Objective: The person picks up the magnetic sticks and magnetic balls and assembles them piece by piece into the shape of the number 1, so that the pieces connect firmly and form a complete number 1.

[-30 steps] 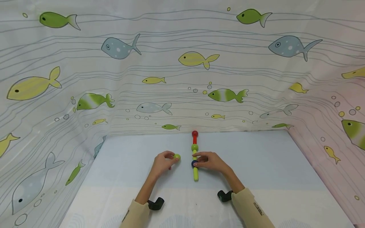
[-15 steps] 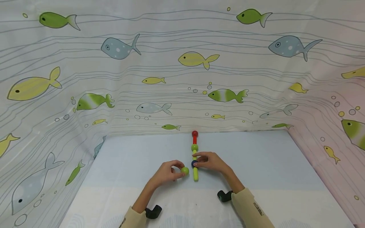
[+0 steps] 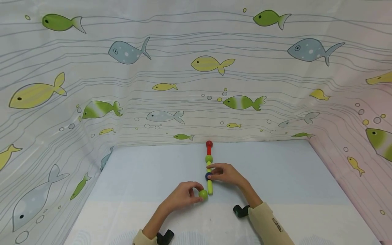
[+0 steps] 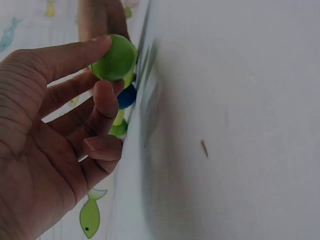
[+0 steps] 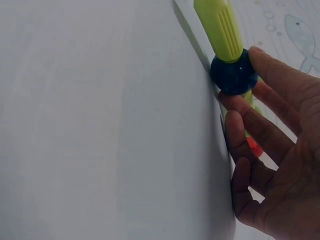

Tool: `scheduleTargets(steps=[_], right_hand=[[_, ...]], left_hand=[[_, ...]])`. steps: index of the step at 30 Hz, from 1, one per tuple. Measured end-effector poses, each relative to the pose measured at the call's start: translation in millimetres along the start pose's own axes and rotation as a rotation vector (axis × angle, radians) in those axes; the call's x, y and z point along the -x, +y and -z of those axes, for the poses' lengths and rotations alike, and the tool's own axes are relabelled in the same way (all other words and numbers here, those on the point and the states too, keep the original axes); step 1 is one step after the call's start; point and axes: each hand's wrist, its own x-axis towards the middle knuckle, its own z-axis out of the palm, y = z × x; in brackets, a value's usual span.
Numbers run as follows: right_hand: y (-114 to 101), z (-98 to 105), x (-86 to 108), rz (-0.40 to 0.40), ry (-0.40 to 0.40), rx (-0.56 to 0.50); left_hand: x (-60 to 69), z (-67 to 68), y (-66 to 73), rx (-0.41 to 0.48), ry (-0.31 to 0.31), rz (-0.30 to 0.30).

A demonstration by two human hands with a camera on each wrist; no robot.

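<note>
On the tabletop lies a straight chain of balls and rods: a red ball (image 3: 209,144), a red rod (image 3: 209,150), a green ball (image 3: 209,159), a partly covered yellow-green rod, a dark blue ball (image 3: 208,176) and a yellow-green rod (image 3: 210,187) at the near end. My right hand (image 3: 228,173) pinches the blue ball between thumb and fingers; the right wrist view shows the ribbed rod (image 5: 224,30) meeting it. Between thumb and fingertips, my left hand (image 3: 183,195) holds a loose green ball (image 4: 116,57). That ball is beside the chain's near end; whether they touch I cannot tell.
A pale blue and white cover (image 3: 147,163) spreads over the table. Behind it rises a fish-print curtain (image 3: 171,98), which also closes in both sides. A black camera mount sits at the left wrist (image 3: 165,237) and another at the right wrist (image 3: 241,211).
My left hand has brought the green ball toward me and to the right, from beside the chain's middle to its near end. The right hand and the chain have stayed in place.
</note>
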Motion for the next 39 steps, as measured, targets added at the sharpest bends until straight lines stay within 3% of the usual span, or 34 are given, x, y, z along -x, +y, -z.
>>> scheduleTargets(steps=[10,14,23,29,39], right_hand=[[0,1,1.1,0.03,-0.004,-0.019],[-1,1,1.2,0.033,-0.006,-0.018],[-1,0,1.1,0.006,-0.009,-0.006],[0,0,0.5,-0.006,-0.007,-0.005],[3,-2,-0.4,0.01,-0.005,-0.012]], left_hand=[[4.6,-14.0,4.9,-0.077,-0.014,-0.005],[4.7,-17.7,8.0,-0.107,-0.006,0.019],[6.3,-26.1,10.9,-0.22,0.06,-0.03],[6.4,-28.2,15.8,-0.264,0.092,-0.032],[4.7,-35.2,17.7,-0.413,0.143,-0.037]])
